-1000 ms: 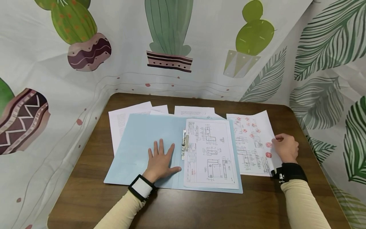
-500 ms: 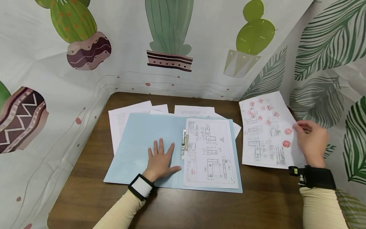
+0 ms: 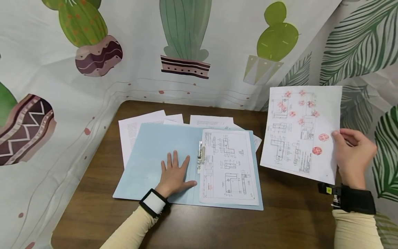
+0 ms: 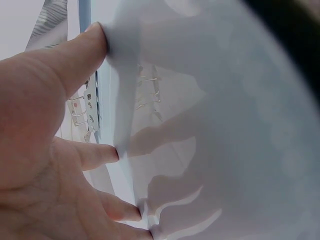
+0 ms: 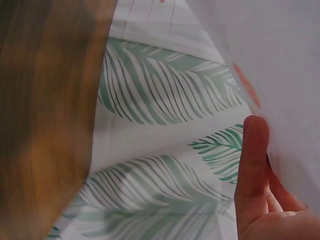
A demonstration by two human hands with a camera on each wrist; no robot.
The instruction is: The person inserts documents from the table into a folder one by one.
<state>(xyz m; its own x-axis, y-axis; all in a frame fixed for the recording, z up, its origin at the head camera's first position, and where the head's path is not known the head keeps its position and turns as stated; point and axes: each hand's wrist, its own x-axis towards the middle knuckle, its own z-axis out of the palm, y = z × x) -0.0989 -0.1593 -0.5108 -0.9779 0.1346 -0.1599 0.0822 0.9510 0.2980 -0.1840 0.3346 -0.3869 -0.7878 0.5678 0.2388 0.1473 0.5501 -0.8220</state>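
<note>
Right hand [image 3: 356, 154]: it pinches the right edge of the stamped sheet [image 3: 292, 133] with its thumb and curled fingers; some fingertips are hard to see.
Stamped sheet: it is held up, a bit tilted, over the right side of the brown table [image 3: 217, 226]. It has thin black drawings and red stamps on it, and it is apart from the folder.
Left hand [image 3: 172, 178]: its fingers are spread wide, resting on the left half of the blue folder [image 3: 152, 148].
Blue folder: it lies wide open in the middle of the table.
Metal clip [image 3: 201, 157]: it sits near the fold, along the left edge of the drawing page [image 3: 230, 166].
Drawing page: it lies flat on the right half of the folder.
Loose papers [image 3: 130, 129]: they poke out from behind the folder, which covers much of them.
Cloth [image 3: 133, 31]: it hangs behind the table, with cactus pots and big leaves on it. The stamped sheet hides some of the leaves.
Wrists: each has a black band [image 3: 357, 200] next to a cream sleeve [image 3: 357, 230].
</note>
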